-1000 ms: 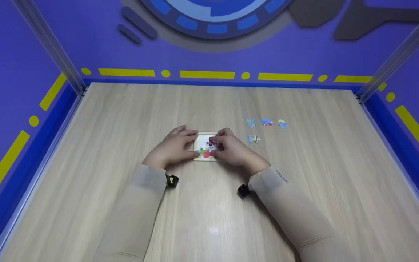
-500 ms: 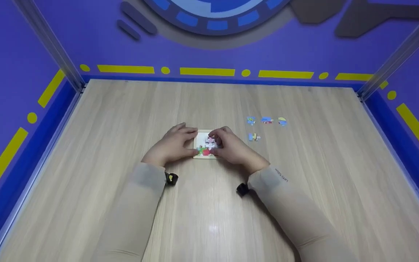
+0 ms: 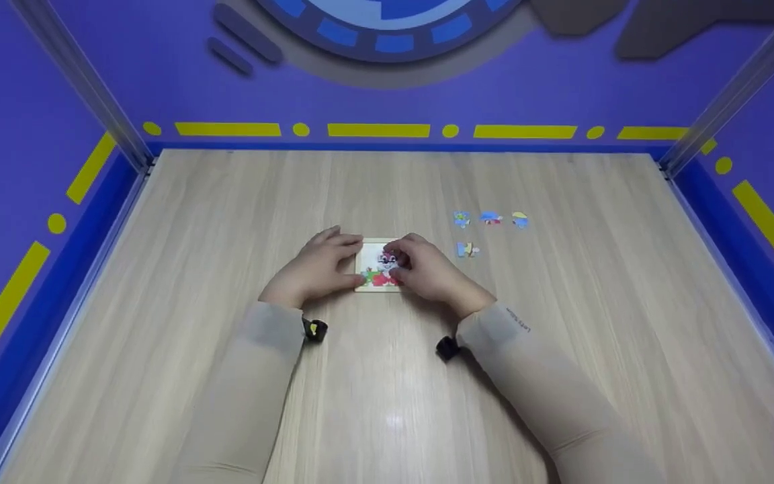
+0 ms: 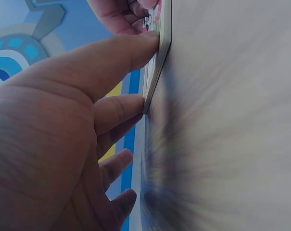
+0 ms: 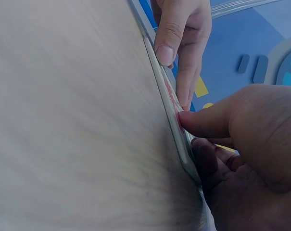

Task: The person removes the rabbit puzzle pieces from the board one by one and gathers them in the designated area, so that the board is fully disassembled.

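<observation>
A small wooden puzzle frame [image 3: 379, 290] lies flat on the table, with a coloured row along its near side and white backing at its upper left. My left hand [image 3: 320, 263] rests at the frame's left side, thumb on the edge near the front and index fingertip at the far corner; both are fairly straight. My right hand [image 3: 431, 269] pinches a puzzle piece [image 3: 388, 260] with an animal's face between thumb and curled fingers, down in the frame. That hand covers the frame's right part. In the right wrist view, the right thumb [image 5: 203, 122] touches the red picture surface.
Several loose puzzle pieces lie behind and to the right of the frame: a blue and green one [image 3: 461, 218], a blue and red one [image 3: 491, 218], a blue and yellow one [image 3: 520, 219] and another nearer [image 3: 467, 249]. Blue panels [image 3: 387, 101] border the wooden table [image 3: 387, 376].
The animal-face piece has turned and settled lower against the coloured row, under my right fingers. My left hand stays at the frame. The head view shifts slightly.
</observation>
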